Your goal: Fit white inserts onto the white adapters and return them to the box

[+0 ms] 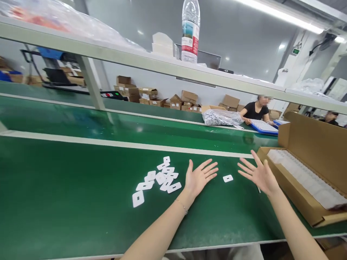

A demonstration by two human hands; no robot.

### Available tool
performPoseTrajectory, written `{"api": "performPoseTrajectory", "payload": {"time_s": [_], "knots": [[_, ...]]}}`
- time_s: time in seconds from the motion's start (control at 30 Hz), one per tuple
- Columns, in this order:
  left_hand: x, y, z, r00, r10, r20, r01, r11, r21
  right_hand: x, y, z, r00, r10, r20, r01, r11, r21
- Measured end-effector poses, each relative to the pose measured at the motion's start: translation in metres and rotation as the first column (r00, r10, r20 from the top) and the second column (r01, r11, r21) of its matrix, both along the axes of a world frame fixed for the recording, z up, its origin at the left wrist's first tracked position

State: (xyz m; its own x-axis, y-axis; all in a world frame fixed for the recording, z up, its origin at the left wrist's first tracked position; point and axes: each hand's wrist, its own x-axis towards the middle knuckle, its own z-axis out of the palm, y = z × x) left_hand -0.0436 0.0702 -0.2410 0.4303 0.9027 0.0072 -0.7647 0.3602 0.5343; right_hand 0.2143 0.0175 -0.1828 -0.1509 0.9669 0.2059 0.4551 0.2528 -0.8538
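Both hands, left point(195, 179) and right point(262, 176), are held open and empty at centre-right; the pile point(162, 177) at centre could be scattered by a careless sweep.

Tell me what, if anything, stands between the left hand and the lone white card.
Nothing visible: only green tabletop shows between the left hand and the card. The pile is on that hand's other side; the right hand is beyond the card.
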Motion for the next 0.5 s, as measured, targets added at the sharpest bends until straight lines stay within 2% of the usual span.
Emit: {"api": "performPoseTrajectory", "payload": {"time_s": [0.03,0.1,0.2,0.3,0.4,0.47,0.5], "knots": [[0.000,0.000,0.000,1.000,-0.014,0.011,0.014,1.000,0.006,-0.008,-0.007,0.006,0.970,0.047,-0.237,-0.050,0.999,-0.008],[0.000,0.002,-0.002,0.999,-0.036,0.028,0.036,0.999,0.018,-0.021,-0.016,0.013,0.858,0.092,-0.506,-0.122,0.992,-0.026],[0.001,0.005,-0.006,0.997,-0.055,0.046,0.054,0.998,0.016,-0.030,-0.019,0.010,0.695,0.129,-0.708,-0.217,0.976,-0.034],[0.001,0.009,-0.010,0.994,-0.080,0.074,0.080,0.997,0.013,-0.028,-0.012,0.006,0.604,0.150,-0.783,-0.264,0.964,-0.019],[0.000,0.013,-0.013,0.993,-0.082,0.088,0.083,0.996,-0.010,-0.023,0.000,0.005,0.604,0.186,-0.775,-0.285,0.959,0.008],[-0.001,0.015,-0.014,0.993,-0.072,0.092,0.076,0.997,-0.033,-0.021,0.008,0.003,0.672,0.220,-0.707,-0.287,0.958,0.026],[-0.001,0.016,-0.014,0.993,-0.065,0.095,0.070,0.997,-0.045,-0.020,0.012,-0.001,0.743,0.233,-0.628,-0.276,0.961,0.029]]}}
